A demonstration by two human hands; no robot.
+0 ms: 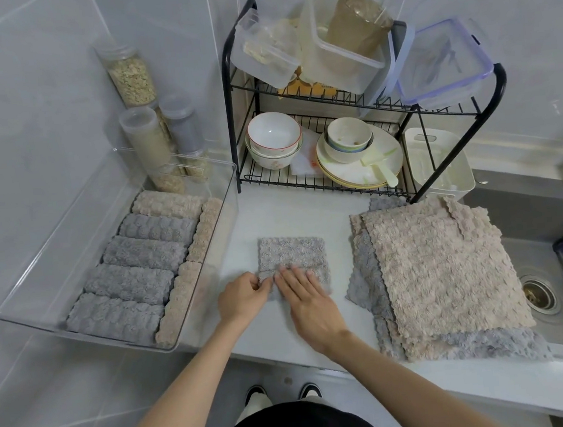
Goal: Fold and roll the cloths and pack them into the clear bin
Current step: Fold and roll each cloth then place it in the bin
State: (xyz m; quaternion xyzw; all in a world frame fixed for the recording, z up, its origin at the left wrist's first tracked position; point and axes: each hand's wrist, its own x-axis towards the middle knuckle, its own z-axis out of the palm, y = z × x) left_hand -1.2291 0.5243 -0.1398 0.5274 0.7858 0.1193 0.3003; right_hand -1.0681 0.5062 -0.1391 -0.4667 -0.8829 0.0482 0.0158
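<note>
While the left hand (243, 298) pinches the folded cloth's (290, 252) near end and the right hand (307, 297) presses flat on it, rolling starts by the counter's front edge. Next: roll tightly away, then slot it into the bin (54, 256) at the left.

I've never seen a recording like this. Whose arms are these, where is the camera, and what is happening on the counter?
No machine here: a person wears one camera on the head, looking down at their own arms. The left hand pinches the near edge of a folded grey cloth on the counter, while the right hand presses flat on it. Left, a clear bin holds rolled cloths, grey and beige. Right, a stack of flat cloths waits at the sink.
</note>
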